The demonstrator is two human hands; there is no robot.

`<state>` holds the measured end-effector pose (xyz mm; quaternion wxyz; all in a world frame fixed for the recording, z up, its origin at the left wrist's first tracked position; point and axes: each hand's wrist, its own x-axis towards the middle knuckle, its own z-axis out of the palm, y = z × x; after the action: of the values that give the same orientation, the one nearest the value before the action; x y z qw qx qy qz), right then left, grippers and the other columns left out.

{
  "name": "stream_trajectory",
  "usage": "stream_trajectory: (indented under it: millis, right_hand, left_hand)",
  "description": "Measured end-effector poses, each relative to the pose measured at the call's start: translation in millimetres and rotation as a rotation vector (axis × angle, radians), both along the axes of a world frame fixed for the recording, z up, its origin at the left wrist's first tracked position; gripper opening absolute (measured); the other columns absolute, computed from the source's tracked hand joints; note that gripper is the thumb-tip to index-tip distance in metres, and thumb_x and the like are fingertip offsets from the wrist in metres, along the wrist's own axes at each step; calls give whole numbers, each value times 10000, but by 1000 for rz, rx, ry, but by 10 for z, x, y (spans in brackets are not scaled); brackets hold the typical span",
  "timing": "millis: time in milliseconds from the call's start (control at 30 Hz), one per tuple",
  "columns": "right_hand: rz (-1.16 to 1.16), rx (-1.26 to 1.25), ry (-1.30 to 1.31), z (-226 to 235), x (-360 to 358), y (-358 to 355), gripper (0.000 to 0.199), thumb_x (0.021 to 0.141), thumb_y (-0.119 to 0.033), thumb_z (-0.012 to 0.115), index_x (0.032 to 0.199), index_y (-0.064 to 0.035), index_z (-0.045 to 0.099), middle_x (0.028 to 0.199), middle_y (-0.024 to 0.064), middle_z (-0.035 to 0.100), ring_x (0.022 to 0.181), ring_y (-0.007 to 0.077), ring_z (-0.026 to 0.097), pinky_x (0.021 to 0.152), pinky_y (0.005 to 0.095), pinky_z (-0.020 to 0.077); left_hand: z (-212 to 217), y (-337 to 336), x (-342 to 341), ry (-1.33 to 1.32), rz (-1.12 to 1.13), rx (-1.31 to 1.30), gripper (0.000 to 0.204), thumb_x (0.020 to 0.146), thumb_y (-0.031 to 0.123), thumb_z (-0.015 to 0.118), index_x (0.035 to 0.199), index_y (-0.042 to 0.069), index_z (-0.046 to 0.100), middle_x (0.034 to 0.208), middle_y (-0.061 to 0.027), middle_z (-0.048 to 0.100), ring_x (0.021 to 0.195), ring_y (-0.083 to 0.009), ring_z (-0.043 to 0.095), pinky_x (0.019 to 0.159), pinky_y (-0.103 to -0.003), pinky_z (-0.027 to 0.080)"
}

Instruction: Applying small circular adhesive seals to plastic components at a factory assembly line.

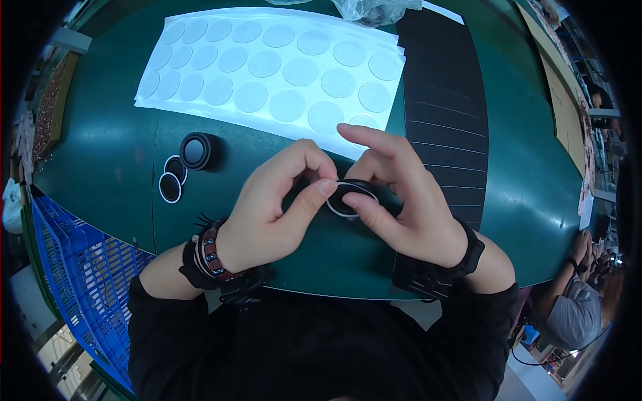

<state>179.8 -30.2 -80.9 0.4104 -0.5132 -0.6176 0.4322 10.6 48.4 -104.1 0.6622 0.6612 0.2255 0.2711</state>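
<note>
Between my two hands is a black disc with a white rim (344, 208), held just above the green table. My left hand (271, 200) pinches the disc's left edge between thumb and forefinger. The thumb of my right hand (408, 194) lies across its face, while the forefinger is raised; the other fingers curl behind, partly hidden. Off to the left, a short black round piece with a grey top (198, 152) stands beside two more white-rimmed black discs (170, 188), one overlapping the other. Beyond my hands lie white sheets of round clear stickers (269, 82).
A black strip with several crosswise slits (445, 87) runs along the right of the sticker sheets. Clear plastic film (378, 10) lies at the far edge. A blue plastic crate (87, 281) is at lower left. Another person in a grey shirt (574, 314) is at the right.
</note>
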Motion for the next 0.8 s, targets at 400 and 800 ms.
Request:
stream_trajectory:
  millis: [400, 800]
  right_hand:
    - [-8, 24, 117, -101, -53, 6, 493, 826, 13, 559, 1267, -11, 341, 776, 53, 536, 721, 109, 542, 710, 238, 418]
    - [23, -34, 15, -16, -12, 13, 505, 833, 11, 551, 1284, -21, 326, 739, 40, 506, 666, 97, 517, 676, 228, 395]
  left_hand:
    - [49, 42, -48, 20, -46, -52, 87, 842, 75, 557, 796, 14, 515, 737, -32, 511, 644, -114, 464, 613, -229, 377]
    - [45, 92, -46, 103, -51, 204, 71, 804, 70, 583, 777, 31, 530, 688, -7, 511, 591, -91, 445, 570, -228, 362]
